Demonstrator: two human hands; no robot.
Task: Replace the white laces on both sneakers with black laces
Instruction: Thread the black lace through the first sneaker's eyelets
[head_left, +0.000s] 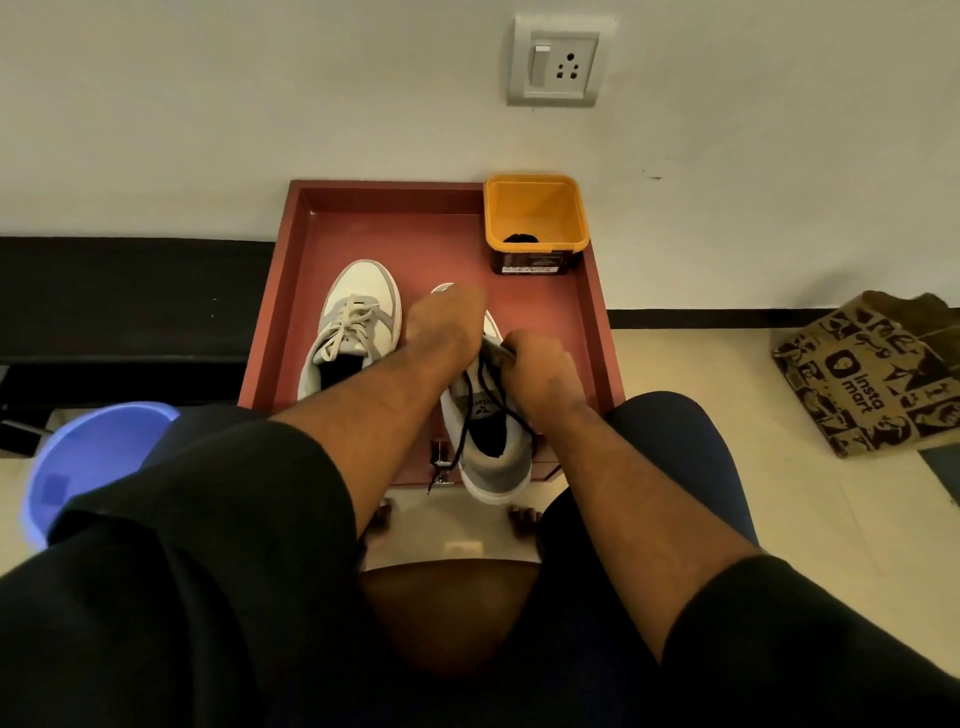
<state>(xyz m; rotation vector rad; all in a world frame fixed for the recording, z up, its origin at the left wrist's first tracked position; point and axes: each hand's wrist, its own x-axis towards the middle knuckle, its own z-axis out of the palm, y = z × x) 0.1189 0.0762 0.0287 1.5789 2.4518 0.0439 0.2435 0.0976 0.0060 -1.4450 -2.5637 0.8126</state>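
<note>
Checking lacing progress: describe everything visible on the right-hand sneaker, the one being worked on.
The right sneaker is white and grey with a dark insole bearing a partly hidden logo. It sits on the red tray, heel overhanging the near edge toward the person, toe pointing to the wall. A black lace runs through its front, loose ends trailing over the heel. The left hand covers its toe area; the right hand pinches the lace near the eyelets. No white lace shows on it.
</note>
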